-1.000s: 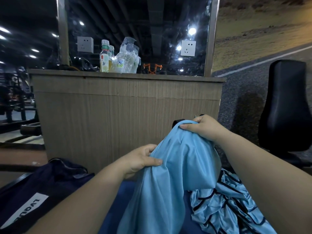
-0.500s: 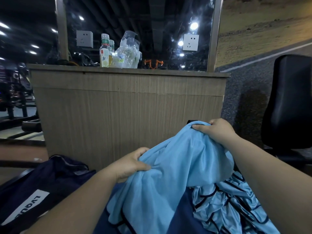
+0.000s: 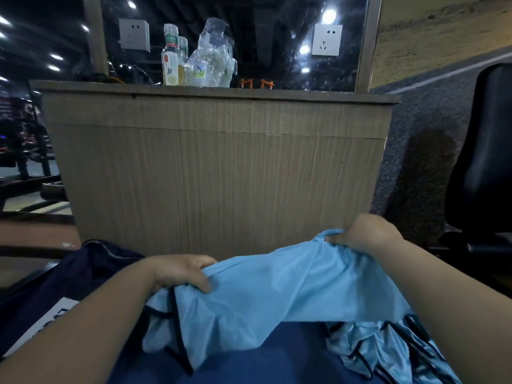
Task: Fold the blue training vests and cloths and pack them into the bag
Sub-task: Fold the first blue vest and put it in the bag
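Left hand curls its fingers round the left edge of the blue vest, and right hand pinches the top right corner. The vest hangs spread between them above a dark blue surface, with the navy bag just left of the left forearm and a crumpled pile of vests at lower right. Judgement: for a clean fold, level both grips, pull the top edge taut, then bring the corners together so the black trim lines up, since this thin cloth probably slumps if slack.
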Tool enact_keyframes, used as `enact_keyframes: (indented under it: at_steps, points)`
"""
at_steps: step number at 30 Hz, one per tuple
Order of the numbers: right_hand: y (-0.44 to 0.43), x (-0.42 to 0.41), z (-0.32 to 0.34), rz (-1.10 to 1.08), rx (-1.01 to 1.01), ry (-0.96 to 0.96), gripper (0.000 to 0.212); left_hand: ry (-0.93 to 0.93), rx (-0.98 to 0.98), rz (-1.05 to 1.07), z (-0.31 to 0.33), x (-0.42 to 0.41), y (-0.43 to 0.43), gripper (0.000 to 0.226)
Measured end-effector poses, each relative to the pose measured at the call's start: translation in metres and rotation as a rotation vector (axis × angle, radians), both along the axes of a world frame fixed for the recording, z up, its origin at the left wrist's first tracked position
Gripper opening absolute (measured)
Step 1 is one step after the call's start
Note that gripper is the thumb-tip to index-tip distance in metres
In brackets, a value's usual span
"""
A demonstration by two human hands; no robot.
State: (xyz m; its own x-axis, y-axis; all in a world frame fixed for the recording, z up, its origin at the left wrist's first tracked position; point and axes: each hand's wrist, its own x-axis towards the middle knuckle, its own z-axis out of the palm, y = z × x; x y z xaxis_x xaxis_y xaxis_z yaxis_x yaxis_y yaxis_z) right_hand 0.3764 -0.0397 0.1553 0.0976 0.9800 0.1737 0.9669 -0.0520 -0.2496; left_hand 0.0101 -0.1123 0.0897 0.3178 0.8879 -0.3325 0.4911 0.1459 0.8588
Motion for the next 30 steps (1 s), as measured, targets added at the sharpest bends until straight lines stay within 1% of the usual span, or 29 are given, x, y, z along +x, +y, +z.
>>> enact_keyframes:
  at_steps: [2, 5, 6, 8, 9, 10, 11, 12, 14, 15, 16, 17, 18, 20, 21, 22, 24, 25, 28, 29, 30]
  points:
    - [0.005, -0.004, -0.012, -0.007, -0.158, -0.119, 0.082, 0.073, -0.040, 0.053, -0.004, -0.017, 0.008, 0.068]
    - [0.014, -0.017, -0.037, -0.023, -0.295, -0.144, 0.087, 0.224, -0.084, 0.115, -0.014, -0.031, 0.021, 0.058]
    - [0.017, -0.023, -0.047, -0.005, -0.328, -0.157, 0.086, 0.333, -0.072, 0.144, -0.020, -0.034, 0.028, 0.051]
    - [0.025, -0.034, -0.073, 0.032, -0.405, -0.160, 0.087, 0.672, 0.011, 0.208, -0.038, -0.038, 0.041, 0.039]
    - [0.028, -0.038, -0.087, 0.039, -0.448, -0.117, 0.090, 0.852, 0.085, 0.255, -0.051, -0.039, 0.048, 0.038]
    - [0.030, -0.040, -0.101, 0.028, -0.497, -0.063, 0.094, 0.992, 0.142, 0.310, -0.064, -0.039, 0.053, 0.039]
    - [0.032, -0.039, -0.114, 0.022, -0.528, -0.013, 0.096, 1.072, 0.173, 0.361, -0.078, -0.038, 0.058, 0.039]
    - [0.033, -0.036, -0.124, 0.026, -0.552, 0.033, 0.095, 1.104, 0.197, 0.393, -0.089, -0.034, 0.060, 0.038]
    - [0.035, -0.026, -0.139, 0.045, -0.554, 0.123, 0.092, 1.090, 0.300, 0.379, -0.108, -0.020, 0.061, 0.036]
    - [0.034, -0.021, -0.142, 0.043, -0.536, 0.165, 0.087, 1.043, 0.383, 0.359, -0.119, -0.008, 0.061, 0.031]
    - [0.035, -0.014, -0.146, 0.024, -0.521, 0.214, 0.081, 0.952, 0.437, 0.345, -0.131, 0.003, 0.060, 0.023]
    - [0.037, -0.006, -0.150, 0.006, -0.501, 0.262, 0.077, 0.849, 0.450, 0.325, -0.143, 0.013, 0.058, 0.015]
    - [0.039, 0.001, -0.154, -0.014, -0.481, 0.298, 0.078, 0.778, 0.424, 0.294, -0.155, 0.023, 0.055, 0.013]
    - [0.041, 0.014, -0.160, -0.021, -0.477, 0.285, 0.081, 0.714, 0.374, 0.221, -0.177, 0.037, 0.049, 0.018]
    - [0.041, 0.019, -0.165, -0.011, -0.473, 0.242, 0.079, 0.730, 0.384, 0.193, -0.186, 0.041, 0.047, 0.025]
    - [0.042, 0.022, -0.168, -0.006, -0.469, 0.206, 0.076, 0.788, 0.408, 0.180, -0.191, 0.044, 0.046, 0.042]
    - [0.041, 0.029, -0.177, -0.006, -0.431, 0.119, 0.069, 0.903, 0.449, 0.211, -0.200, 0.043, 0.045, 0.084]
    - [0.041, 0.032, -0.180, -0.024, -0.399, 0.087, 0.066, 0.931, 0.432, 0.237, -0.203, 0.041, 0.047, 0.096]
    - [0.042, 0.043, -0.187, -0.085, -0.279, 0.012, 0.055, 0.862, 0.309, 0.289, -0.200, 0.031, 0.051, 0.124]
    - [0.043, 0.046, -0.187, -0.096, -0.269, 0.012, 0.050, 0.846, 0.271, 0.284, -0.199, 0.027, 0.051, 0.130]
    - [0.044, 0.048, -0.185, -0.101, -0.264, 0.025, 0.045, 0.845, 0.243, 0.280, -0.197, 0.024, 0.052, 0.130]
